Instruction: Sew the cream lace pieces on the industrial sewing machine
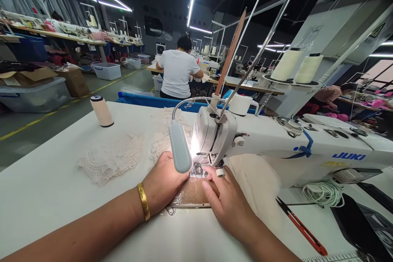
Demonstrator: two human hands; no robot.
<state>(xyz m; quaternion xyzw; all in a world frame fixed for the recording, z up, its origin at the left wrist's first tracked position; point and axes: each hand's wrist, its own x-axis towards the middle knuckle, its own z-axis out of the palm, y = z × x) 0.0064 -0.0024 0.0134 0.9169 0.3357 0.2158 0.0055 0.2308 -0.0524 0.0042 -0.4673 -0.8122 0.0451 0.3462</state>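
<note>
A white sewing machine (264, 131) stands in front of me, with its lit needle area between my hands. My left hand (164, 182), with a gold bracelet (143, 201) at the wrist, lies left of the presser foot (198, 168) beside cream lace (159, 145). Its fingertips are hidden behind the grey lamp (180, 147). My right hand (230, 200) is just right of the presser foot, thumb and index finger stretched out and apart, with no held thing visible. Below the foot lies a shiny brown plate (192, 193). Pale sheer fabric (254, 180) spreads behind my right hand.
Folded lace pieces (112, 159) and a peach thread spool (102, 111) are on the left of the table. At right lie red-handled thread snips (302, 227), a coil of pale green cord (322, 193) and a dark phone-like object (357, 227). A person (178, 69) sits ahead.
</note>
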